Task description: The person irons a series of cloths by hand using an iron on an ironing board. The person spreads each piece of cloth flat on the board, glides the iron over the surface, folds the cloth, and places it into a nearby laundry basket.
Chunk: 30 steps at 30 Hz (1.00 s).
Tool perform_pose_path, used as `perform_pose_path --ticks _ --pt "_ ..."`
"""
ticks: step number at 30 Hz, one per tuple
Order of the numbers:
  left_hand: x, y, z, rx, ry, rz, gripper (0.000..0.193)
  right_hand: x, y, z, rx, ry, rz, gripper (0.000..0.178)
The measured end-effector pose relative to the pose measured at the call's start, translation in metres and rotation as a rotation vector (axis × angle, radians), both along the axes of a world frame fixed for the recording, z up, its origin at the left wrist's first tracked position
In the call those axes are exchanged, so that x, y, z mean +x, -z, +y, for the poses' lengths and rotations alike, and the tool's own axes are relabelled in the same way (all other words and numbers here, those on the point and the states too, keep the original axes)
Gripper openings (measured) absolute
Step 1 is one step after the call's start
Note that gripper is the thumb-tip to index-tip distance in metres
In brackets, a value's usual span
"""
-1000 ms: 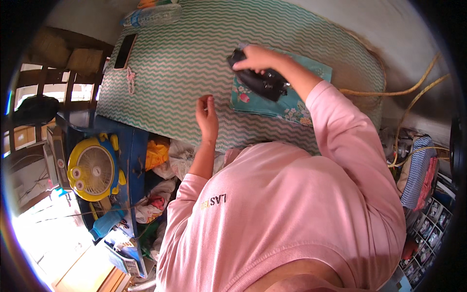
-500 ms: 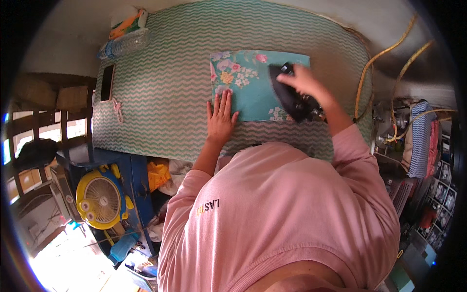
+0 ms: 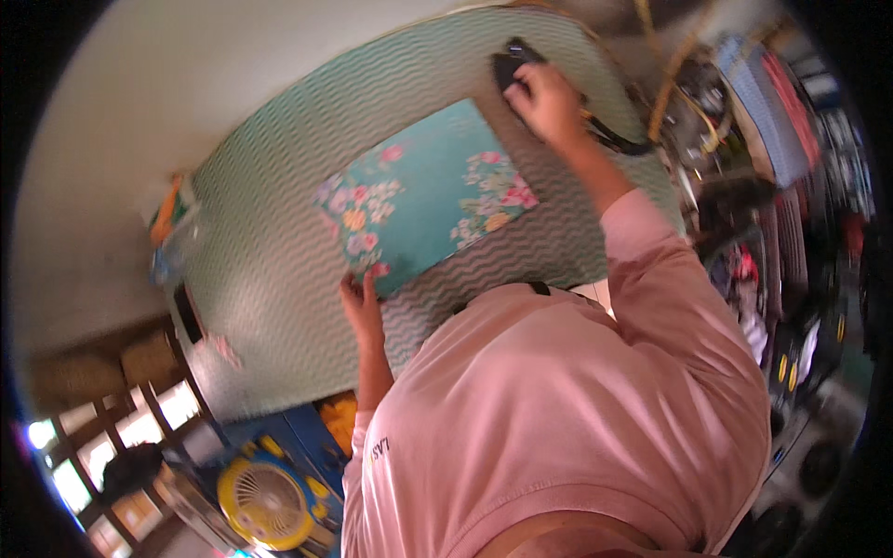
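Note:
A turquoise cloth [image 3: 423, 209] printed with pink, white and yellow flowers lies flat on the covered table. At its near left corner is my left hand [image 3: 361, 312], thumb and a finger apart and touching the cloth's edge; the other fingers are partly hidden. Beyond the cloth's far right corner, my right hand [image 3: 547, 102] is closed around the handle of a dark clothes iron [image 3: 507, 70]. The iron is slightly blurred and rests on or just over the table cover; which, I cannot tell. Its dark cord [image 3: 619, 142] trails to the right.
A green-and-white zigzag cover [image 3: 279, 177] spreads over the table. Near its left end lie a phone [image 3: 188, 313] and a plastic bottle [image 3: 174, 251]. A yellow fan [image 3: 267, 502] stands at the lower left. Yellowish hoses [image 3: 684, 70] hang at the right, beside folded fabrics [image 3: 767, 112].
The iron in my right hand has left the cloth and moved to the far right. My left hand has gone from lying flat to the near left corner. The whole view has turned.

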<state>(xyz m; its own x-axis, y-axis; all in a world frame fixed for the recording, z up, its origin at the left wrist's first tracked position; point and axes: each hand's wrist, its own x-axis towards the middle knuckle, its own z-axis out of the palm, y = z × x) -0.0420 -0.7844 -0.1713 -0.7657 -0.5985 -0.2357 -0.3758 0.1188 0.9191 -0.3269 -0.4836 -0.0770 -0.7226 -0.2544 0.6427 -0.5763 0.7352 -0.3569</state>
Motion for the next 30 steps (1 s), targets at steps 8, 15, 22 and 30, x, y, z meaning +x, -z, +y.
perform_pose_path --ticks 8,15,22,30 --pt "-0.045 -0.079 -0.001 0.062 0.500 -0.165 0.032 0.129 0.077 0.007 -0.088 0.066 -0.701 0.032" --pt "-0.079 -0.164 0.054 0.236 0.519 0.233 0.038 0.193 -0.030 0.085 -0.518 0.003 -0.660 0.031" --pt "-0.030 -0.156 0.226 0.515 0.979 0.072 0.039 0.380 -0.056 0.238 -0.953 0.433 -0.771 0.032" --pt "0.079 -0.113 0.452 0.496 1.545 -0.361 0.029 0.646 -0.046 0.362 -1.035 1.050 -0.608 0.031"
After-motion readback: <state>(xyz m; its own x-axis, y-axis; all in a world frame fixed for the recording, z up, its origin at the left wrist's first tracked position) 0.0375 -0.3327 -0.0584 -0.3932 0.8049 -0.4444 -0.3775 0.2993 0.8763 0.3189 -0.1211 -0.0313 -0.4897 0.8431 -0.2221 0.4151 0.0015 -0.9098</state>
